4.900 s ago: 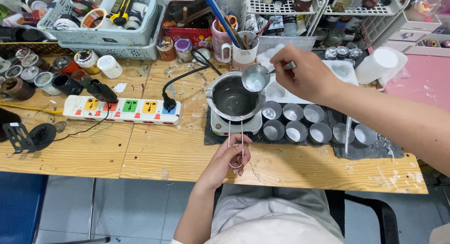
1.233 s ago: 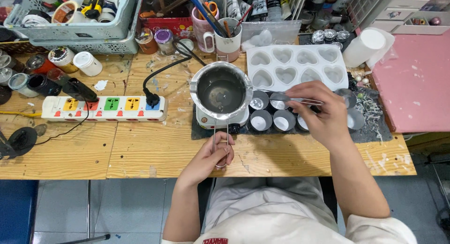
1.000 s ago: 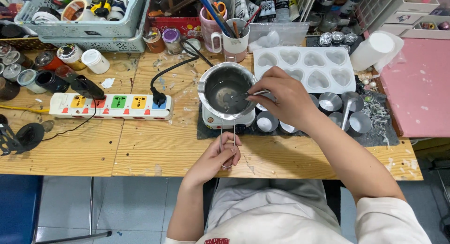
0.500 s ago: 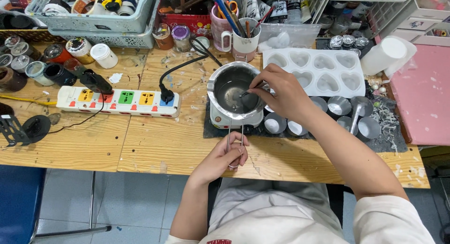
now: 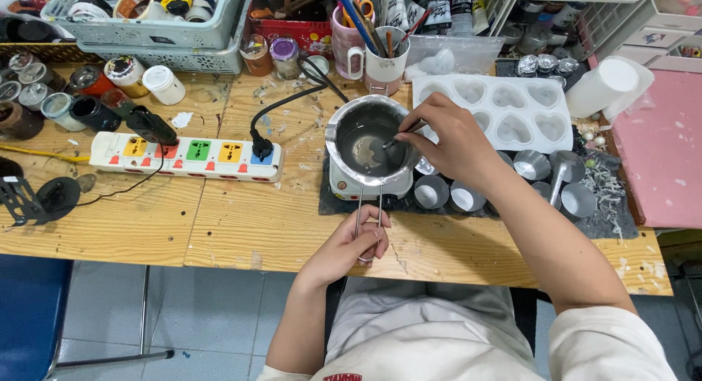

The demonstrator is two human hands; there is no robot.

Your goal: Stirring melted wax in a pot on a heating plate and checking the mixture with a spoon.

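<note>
Right hand point(image 5: 447, 136): fingers closed on ladle point(image 5: 395, 142), moved from the small metal cups point(image 5: 468, 196) into the melting pot point(image 5: 369, 147) on the hotplate point(image 5: 369, 185). Left hand point(image 5: 349, 242): remained gripping pot handle point(image 5: 368, 220).

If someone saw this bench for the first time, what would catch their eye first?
Probably the shiny metal melting pot on a small white hotplate mid-bench, the right hand dipping a spoon into it while the left hand grips its wire handle. Then the white heart-shaped mould behind the small metal cups, and the colourful power strip to the left.
</note>
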